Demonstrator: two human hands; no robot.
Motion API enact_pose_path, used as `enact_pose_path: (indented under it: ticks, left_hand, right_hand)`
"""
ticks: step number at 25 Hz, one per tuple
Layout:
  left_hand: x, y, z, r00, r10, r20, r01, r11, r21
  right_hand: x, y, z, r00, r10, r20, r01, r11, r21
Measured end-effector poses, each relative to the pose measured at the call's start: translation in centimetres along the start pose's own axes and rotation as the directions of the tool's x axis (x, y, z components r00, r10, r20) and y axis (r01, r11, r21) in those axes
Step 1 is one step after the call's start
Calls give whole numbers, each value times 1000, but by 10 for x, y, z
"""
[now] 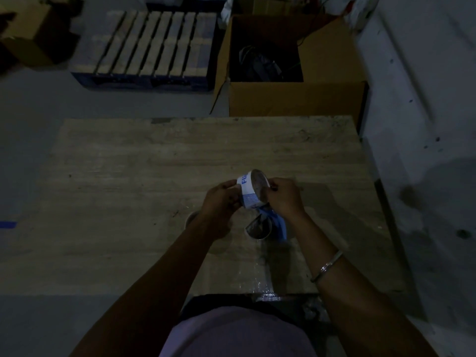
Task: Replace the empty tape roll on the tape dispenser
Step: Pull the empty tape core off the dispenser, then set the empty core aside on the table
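Tape roll [251, 190], white with blue print, held above the desk [144, 163] at frame centre, gripped by left hand [221, 198] on its left rim, pinched by right hand [283, 195] at its right edge. Best kept steady while finding the free end. Counted: one held roll, one round ring [258, 229] lying just below, one blue dispenser [280, 225], partly hidden.

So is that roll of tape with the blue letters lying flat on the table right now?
No, both hands, left and right, hold the tape roll up above the wooden table.
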State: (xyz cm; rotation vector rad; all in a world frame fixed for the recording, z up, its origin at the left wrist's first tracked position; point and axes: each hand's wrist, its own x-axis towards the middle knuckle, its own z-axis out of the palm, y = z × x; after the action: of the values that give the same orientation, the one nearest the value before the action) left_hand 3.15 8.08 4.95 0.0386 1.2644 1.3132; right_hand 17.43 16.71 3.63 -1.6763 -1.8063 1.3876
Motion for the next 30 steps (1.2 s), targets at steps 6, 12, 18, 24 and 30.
enact_pose_path:
  ticks: [6, 12, 18, 24, 30]
  left_hand:
    - [1, 1, -6, 998, 62, 3, -62, 997, -45]
    - [4, 13, -17, 977, 148, -154, -141, 989, 54]
    - [7, 45, -72, 728, 639, -248, -249, 584, 773]
    - [4, 82, -169, 608, 787, -103, -93, 199, 976]
    - [-2, 113, -262, 623, 778, -83, 90, 34, 995]
  right_hand:
    - [0, -11, 3, 989, 37, 143, -64, 979, 192]
    - [5, -31, 18, 986, -116, 121, 111, 993, 50]
    - [14, -62, 49, 980, -175, 91, 187, 971, -147]
    - [19, -110, 109, 951, -286, 114, 308, 891, -335]
    - [24, -159, 200, 909, -384, 164, 415, 795, -442]
